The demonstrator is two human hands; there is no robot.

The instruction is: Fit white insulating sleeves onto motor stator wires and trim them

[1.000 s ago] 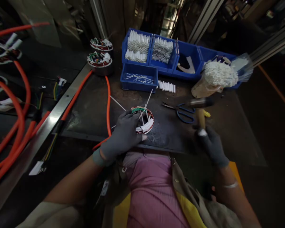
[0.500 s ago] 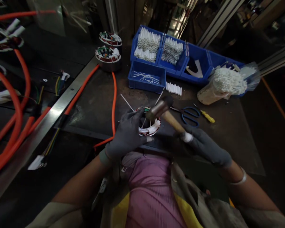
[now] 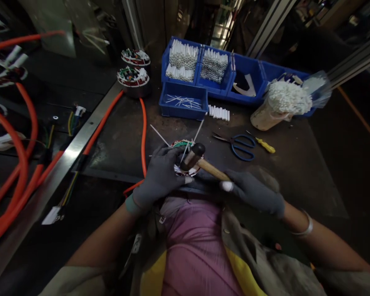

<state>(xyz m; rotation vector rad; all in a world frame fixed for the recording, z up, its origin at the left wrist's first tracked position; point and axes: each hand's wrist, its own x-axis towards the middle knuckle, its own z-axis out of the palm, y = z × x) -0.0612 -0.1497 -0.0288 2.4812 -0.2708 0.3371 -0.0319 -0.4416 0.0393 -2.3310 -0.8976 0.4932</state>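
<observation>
A gloved left hand [image 3: 158, 176] spreads wide over a stiff wire-wound ring [image 3: 182, 172] bristling with thin white sticks [image 3: 159, 136]. The gloved right hand [image 3: 253, 193] closes on the end of a wooden hammer [image 3: 212, 169], its head over the ring (likely head-heavy, so best held low on the handle).

**Head-worn view, looking forward and down**

One camera sits above the person's chest, with the pink shirt [image 3: 194, 246] along the bottom edge of the frame. It faces down and ahead, close over the left hand [image 3: 158, 176], the right hand [image 3: 253, 193] and the surface [image 3: 283, 164], with the blue bins [image 3: 180, 109] further up the frame.
</observation>
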